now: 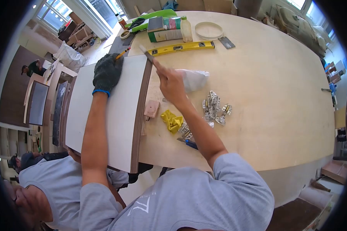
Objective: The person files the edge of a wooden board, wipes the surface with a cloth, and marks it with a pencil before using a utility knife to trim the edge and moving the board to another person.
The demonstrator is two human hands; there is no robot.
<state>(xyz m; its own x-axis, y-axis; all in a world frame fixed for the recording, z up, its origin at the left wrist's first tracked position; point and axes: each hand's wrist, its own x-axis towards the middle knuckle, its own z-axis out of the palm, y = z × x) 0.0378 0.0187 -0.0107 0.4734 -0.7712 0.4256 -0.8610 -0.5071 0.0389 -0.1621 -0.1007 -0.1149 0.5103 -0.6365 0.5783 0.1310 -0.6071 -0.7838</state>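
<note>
A white panel with a brown edge (121, 96) lies at the left of the wooden table. My left hand (108, 73), in a dark glove with a blue cuff, rests on its far part, a yellow pencil (123, 53) sticking out between the fingers. My right hand (171, 82) is bare and closed around a narrow, flat grey tool (147, 54), whose far end is blurred at the panel's far right corner. Beside that hand lies a white plastic bag (195, 79). Metal cabinet hinges (212, 104) are piled nearer me, by a crumpled yellow wrapper (172, 121).
A yellow spirit level (181, 47), a box (165, 30), a bottle (186, 30) and a tape roll (209, 30) sit at the back of the table (281, 104). A blue-handled cutter (189, 144) lies near me. Another person (50, 181) is close at my left.
</note>
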